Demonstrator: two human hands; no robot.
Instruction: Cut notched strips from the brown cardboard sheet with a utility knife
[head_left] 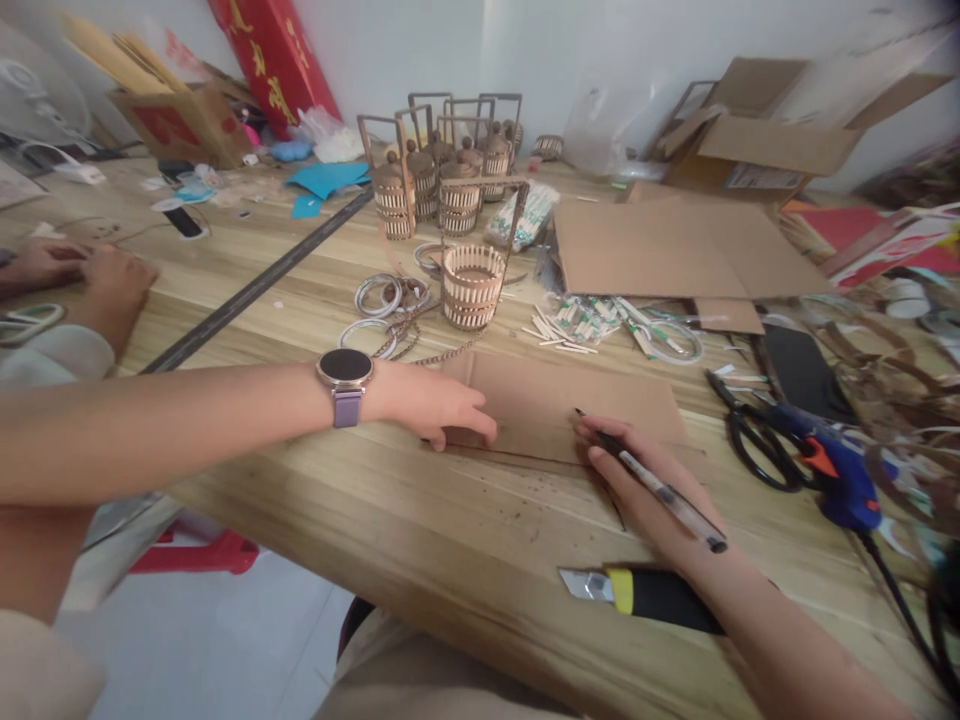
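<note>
Cardboard (540,390) lies on the near side of the table (300,480), its long axis running left to right. The right hand (645,470) grips a pen (664,490), tip over the middle; the left hand (442,400), fingers loosely parted, is at the left end.

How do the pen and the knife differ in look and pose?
The pen is held aslant in the right hand; the knife lies on the table. The pen is slim, with a partly clear barrel; the knife is thicker, with a black and yellow handle. Both have black parts.
</note>
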